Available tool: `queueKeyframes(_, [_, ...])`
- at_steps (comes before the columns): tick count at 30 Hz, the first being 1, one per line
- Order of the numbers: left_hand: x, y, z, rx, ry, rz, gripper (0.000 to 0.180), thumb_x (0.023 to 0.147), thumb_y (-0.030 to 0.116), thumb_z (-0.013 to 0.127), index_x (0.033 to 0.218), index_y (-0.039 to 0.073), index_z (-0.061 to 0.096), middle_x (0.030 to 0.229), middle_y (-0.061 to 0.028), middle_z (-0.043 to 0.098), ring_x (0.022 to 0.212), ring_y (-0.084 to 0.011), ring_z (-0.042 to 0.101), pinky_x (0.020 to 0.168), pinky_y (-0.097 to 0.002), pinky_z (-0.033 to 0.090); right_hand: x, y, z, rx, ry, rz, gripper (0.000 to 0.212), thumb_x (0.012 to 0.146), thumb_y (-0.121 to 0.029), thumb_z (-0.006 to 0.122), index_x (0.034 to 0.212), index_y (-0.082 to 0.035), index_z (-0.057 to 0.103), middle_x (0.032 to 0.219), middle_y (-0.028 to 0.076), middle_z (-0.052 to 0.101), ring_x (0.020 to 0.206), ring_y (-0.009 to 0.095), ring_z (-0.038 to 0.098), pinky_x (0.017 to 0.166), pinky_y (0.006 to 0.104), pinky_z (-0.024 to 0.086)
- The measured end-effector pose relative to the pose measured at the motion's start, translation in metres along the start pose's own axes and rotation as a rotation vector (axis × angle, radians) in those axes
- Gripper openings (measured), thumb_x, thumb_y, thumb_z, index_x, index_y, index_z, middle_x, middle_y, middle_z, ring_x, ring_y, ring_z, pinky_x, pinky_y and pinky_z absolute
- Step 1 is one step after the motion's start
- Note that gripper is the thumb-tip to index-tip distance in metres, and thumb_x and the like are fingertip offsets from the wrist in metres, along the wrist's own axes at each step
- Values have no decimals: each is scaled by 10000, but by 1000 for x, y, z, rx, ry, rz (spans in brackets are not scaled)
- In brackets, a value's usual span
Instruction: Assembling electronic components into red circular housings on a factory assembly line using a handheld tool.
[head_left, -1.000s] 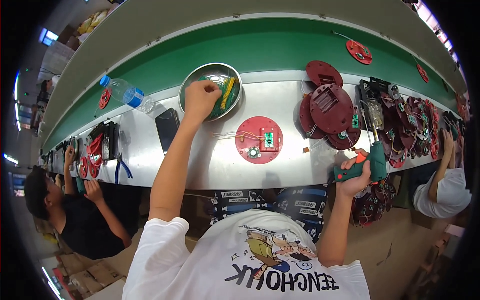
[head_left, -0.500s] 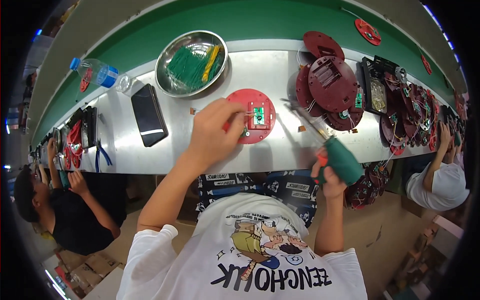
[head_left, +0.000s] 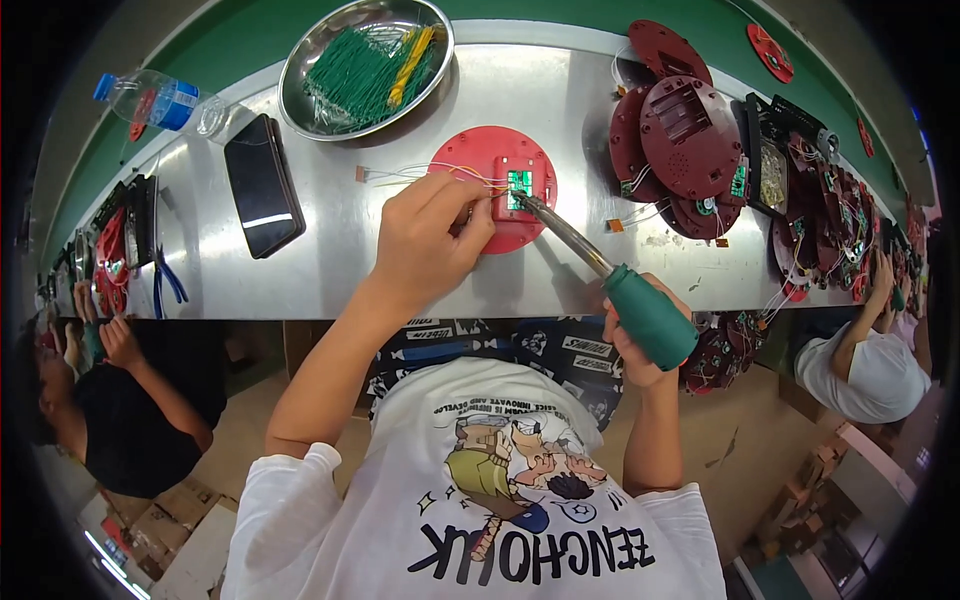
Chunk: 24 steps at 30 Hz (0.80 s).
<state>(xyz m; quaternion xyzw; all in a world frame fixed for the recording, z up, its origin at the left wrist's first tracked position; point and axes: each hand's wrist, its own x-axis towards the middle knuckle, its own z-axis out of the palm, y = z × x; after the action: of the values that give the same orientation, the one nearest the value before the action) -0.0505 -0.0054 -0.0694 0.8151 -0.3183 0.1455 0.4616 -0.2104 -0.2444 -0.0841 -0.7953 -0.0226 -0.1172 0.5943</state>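
Observation:
My right hand (head_left: 632, 358) grips the green handle of a soldering iron (head_left: 648, 318). Its metal shaft slants up and left, with the tip at a small green circuit board (head_left: 519, 180). That board sits in a raised rectangular part of a red plastic disc (head_left: 522, 236) lying on the metal bench. With thumb and fingers pinched, my left hand (head_left: 428, 238) holds thin wires (head_left: 468, 171) against the board's left side. The wires trail left over the disc to a small brown tab (head_left: 361, 174). My fingertips partly hide where the wires end.
Behind stands a steel bowl (head_left: 440, 85) of green and yellow wires. Left are a black phone (head_left: 262, 190), a plastic bottle (head_left: 150, 100) and blue-handled pliers (head_left: 170, 275). Stacked dark red discs (head_left: 690, 140) and wired parts (head_left: 815, 220) crowd the right. People sit on both sides.
My right hand has brought the soldering iron left, its tip now at the board. My left hand stays pinched beside the board. The view has shifted, so the bench sits higher.

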Motion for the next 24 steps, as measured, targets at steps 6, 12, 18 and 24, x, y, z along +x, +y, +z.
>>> queueKeyframes(6, [-1, -2, -1, -15, 0, -13, 117, 743, -34, 688, 848, 1, 652, 707, -72, 605, 540, -183, 598, 498, -294, 485, 3, -4, -1, 28, -14, 67, 499, 816, -339, 725, 1033, 96, 613, 823, 97, 596, 527, 123, 558, 527, 257, 442])
queueKeyframes(12, [-2, -4, 1, -30, 19, -17, 108, 742, -32, 687, 842, -2, 659, 713, -68, 620, 537, -159, 594, 503, -278, 477, 8, -8, -6, 77, -42, 110, 227, 752, -107, 683, 914, 45, 641, 835, 129, 628, 643, 217, 597, 616, 306, 489])
queueKeyframes(18, [-2, -6, 2, -38, 30, -8, 108, 740, -29, 685, 841, 1, 657, 723, -73, 624, 546, -169, 593, 511, -283, 478, -5, -3, 4, 411, 140, 122, 450, 825, -263, 732, 1086, 87, 621, 956, 146, 654, 545, 160, 618, 535, 247, 486])
queueKeyframes(24, [-3, -4, -1, -24, 2, -29, 113, 746, -15, 687, 850, 6, 648, 751, -86, 622, 574, -208, 599, 529, -306, 495, -7, -1, 6, 404, 142, 181, 544, 823, -301, 757, 1116, 125, 588, 1002, 184, 663, 551, 170, 620, 526, 272, 492])
